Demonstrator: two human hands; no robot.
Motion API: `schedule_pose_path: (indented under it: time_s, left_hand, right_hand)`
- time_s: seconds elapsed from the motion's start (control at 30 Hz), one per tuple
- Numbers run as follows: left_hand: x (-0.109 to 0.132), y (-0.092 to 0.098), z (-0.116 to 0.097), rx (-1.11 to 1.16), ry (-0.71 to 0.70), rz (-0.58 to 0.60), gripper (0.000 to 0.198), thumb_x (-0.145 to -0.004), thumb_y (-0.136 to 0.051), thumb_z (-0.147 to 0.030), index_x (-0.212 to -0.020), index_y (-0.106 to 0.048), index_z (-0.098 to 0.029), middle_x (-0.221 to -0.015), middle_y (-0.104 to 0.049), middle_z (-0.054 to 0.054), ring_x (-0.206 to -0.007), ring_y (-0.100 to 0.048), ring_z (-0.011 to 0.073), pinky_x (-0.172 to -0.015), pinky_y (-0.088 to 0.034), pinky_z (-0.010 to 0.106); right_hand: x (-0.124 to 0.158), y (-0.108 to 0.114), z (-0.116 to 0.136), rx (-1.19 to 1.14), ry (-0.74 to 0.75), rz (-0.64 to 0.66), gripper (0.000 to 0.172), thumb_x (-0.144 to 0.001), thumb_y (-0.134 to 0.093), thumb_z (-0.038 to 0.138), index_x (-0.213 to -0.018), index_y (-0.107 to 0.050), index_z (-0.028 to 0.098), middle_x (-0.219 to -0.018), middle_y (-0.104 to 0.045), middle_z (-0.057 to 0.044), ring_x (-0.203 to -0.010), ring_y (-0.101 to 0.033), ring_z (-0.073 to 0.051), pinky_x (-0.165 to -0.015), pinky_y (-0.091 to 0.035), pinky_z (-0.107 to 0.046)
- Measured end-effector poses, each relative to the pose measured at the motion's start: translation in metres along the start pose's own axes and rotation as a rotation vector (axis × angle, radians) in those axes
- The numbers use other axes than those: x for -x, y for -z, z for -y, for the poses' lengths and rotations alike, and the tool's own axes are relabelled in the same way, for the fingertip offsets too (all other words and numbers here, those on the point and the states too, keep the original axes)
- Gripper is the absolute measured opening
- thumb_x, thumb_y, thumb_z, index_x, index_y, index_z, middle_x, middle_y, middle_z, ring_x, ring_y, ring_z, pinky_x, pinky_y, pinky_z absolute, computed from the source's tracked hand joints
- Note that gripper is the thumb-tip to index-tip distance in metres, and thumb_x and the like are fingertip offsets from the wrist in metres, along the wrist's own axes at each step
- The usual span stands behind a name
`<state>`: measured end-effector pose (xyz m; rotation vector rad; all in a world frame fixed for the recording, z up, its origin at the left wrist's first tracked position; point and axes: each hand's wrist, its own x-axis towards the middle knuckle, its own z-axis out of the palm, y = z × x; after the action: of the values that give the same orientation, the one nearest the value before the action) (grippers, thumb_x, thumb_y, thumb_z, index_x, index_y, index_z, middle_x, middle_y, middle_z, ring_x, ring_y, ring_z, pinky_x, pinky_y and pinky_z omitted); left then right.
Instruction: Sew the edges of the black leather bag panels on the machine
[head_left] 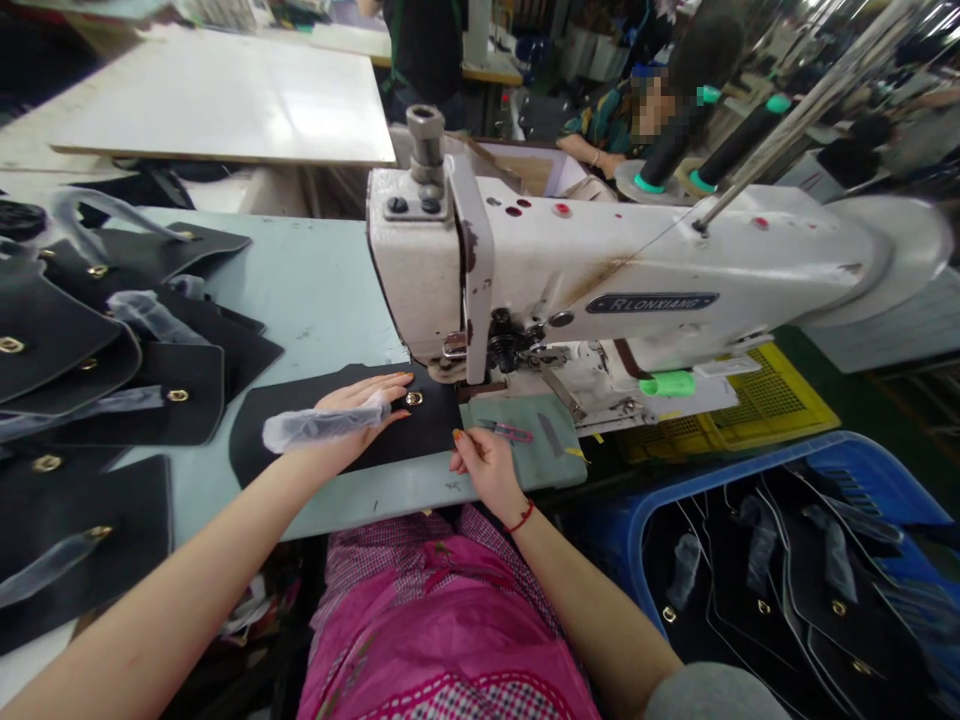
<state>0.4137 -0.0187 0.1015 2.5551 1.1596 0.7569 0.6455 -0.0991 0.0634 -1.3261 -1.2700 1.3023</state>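
My left hand (360,415) lies with fingers stretched out on a black leather-like panel (292,400), by a gold metal fitting (414,398). A strap wrapped in clear plastic (322,425) runs from the fitting and crosses over the hand. The panel's right end sits under the head of a white sewing machine (660,260). Beside the panel's near right corner, my right hand (487,468) is closed, fingers curled in and thumb against them; what they pinch, if anything, is hidden. Small thread snips with a pink handle (512,431) lie just beyond it.
Similar black panels with wrapped straps (180,395) are piled at the left of the table. More stand in a blue basket (637,540) at lower right. A yellow crate (795,395) lies behind it. Black thread cones (675,140) rise behind the machine; a co-worker (607,130) sits beyond.
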Motion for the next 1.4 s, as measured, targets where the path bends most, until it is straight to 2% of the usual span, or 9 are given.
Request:
schedule_pose_path:
  time_s: [0.4, 0.5, 0.67, 0.9, 1.13, 1.23, 1.3, 1.37, 1.4]
  left_hand:
    - [-0.009, 0.005, 0.015, -0.168, 0.094, 0.079, 0.049, -0.097, -0.04, -0.054, -0.125, -0.063, -0.021, -0.116, -0.072, 0.011, -0.105, -0.068, 0.0294, -0.098, -0.049, 0.043]
    - [-0.014, 0.008, 0.022, -0.215, 0.108, 0.118, 0.054, -0.097, -0.035, -0.059, -0.121, -0.066, -0.022, -0.105, -0.074, 0.011, -0.096, -0.07, 0.0298, -0.09, -0.052, 0.042]
    - [-0.027, 0.015, 0.033, -0.142, 0.112, 0.209, 0.054, -0.095, -0.037, -0.06, -0.111, -0.07, -0.02, -0.107, -0.074, 0.011, -0.101, -0.068, 0.0296, -0.089, -0.052, 0.038]
    - [-0.045, 0.019, 0.048, -0.126, 0.226, 0.35, 0.054, -0.091, -0.043, -0.063, -0.094, -0.073, -0.019, -0.079, -0.073, 0.011, -0.079, -0.069, 0.0297, -0.073, -0.052, 0.036]
    - [-0.064, 0.015, 0.06, -0.136, 0.268, 0.486, 0.05, -0.091, -0.047, -0.058, -0.083, -0.072, -0.016, -0.085, -0.073, 0.011, -0.077, -0.067, 0.0252, -0.071, -0.05, 0.033]
    - [-0.073, 0.023, 0.053, -0.163, 0.322, 0.567, 0.05, -0.095, -0.046, -0.053, -0.084, -0.071, -0.01, -0.087, -0.072, 0.013, -0.075, -0.063, 0.0231, -0.071, -0.047, 0.033]
    - [-0.072, 0.032, 0.037, -0.275, 0.385, 0.571, 0.051, -0.095, -0.045, -0.053, -0.082, -0.07, -0.01, -0.081, -0.07, 0.012, -0.068, -0.058, 0.0216, -0.066, -0.043, 0.032]
    - [-0.061, 0.039, 0.011, -0.404, 0.433, 0.436, 0.05, -0.094, -0.044, -0.054, -0.079, -0.067, -0.013, -0.074, -0.065, 0.01, -0.064, -0.053, 0.0205, -0.06, -0.036, 0.03]
    - [-0.052, 0.04, -0.005, -0.418, 0.435, 0.311, 0.048, -0.095, -0.044, -0.054, -0.077, -0.065, -0.014, -0.072, -0.062, 0.009, -0.064, -0.051, 0.0199, -0.059, -0.032, 0.029]
  right_hand:
    - [-0.017, -0.003, 0.014, -0.1, -0.078, 0.011, 0.048, -0.087, -0.055, 0.061, -0.068, -0.059, 0.017, -0.051, -0.057, 0.0, -0.046, -0.051, -0.01, -0.048, -0.042, -0.021]
    - [-0.022, -0.003, 0.016, -0.132, -0.092, 0.027, 0.05, -0.085, -0.056, 0.063, -0.067, -0.059, 0.017, -0.051, -0.057, 0.0, -0.045, -0.05, -0.01, -0.048, -0.041, -0.021]
    - [-0.031, -0.003, 0.023, -0.137, -0.114, 0.029, 0.052, -0.084, -0.056, 0.065, -0.067, -0.06, 0.017, -0.051, -0.057, 0.0, -0.046, -0.05, -0.009, -0.048, -0.041, -0.021]
    - [-0.043, -0.004, 0.03, -0.159, -0.139, 0.033, 0.051, -0.083, -0.057, 0.065, -0.066, -0.059, 0.017, -0.051, -0.057, 0.001, -0.044, -0.049, -0.009, -0.047, -0.04, -0.02]
    - [-0.054, -0.007, 0.035, -0.17, -0.172, 0.041, 0.051, -0.085, -0.056, 0.063, -0.066, -0.061, 0.016, -0.05, -0.058, 0.0, -0.042, -0.049, -0.008, -0.045, -0.039, -0.019]
    - [-0.057, -0.01, 0.038, -0.127, -0.186, 0.017, 0.05, -0.087, -0.054, 0.061, -0.065, -0.061, 0.016, -0.049, -0.059, 0.0, -0.041, -0.05, -0.009, -0.044, -0.04, -0.02]
    - [-0.057, -0.012, 0.04, -0.101, -0.189, -0.006, 0.049, -0.089, -0.054, 0.058, -0.065, -0.061, 0.016, -0.049, -0.06, -0.001, -0.04, -0.051, -0.01, -0.043, -0.041, -0.021]
    - [-0.057, -0.013, 0.042, -0.088, -0.194, -0.022, 0.047, -0.089, -0.054, 0.055, -0.065, -0.061, 0.015, -0.049, -0.06, -0.001, -0.04, -0.052, -0.01, -0.043, -0.041, -0.021]
    - [-0.057, -0.013, 0.042, -0.084, -0.197, -0.026, 0.047, -0.089, -0.054, 0.054, -0.065, -0.061, 0.015, -0.049, -0.06, -0.001, -0.039, -0.053, -0.01, -0.042, -0.041, -0.02]
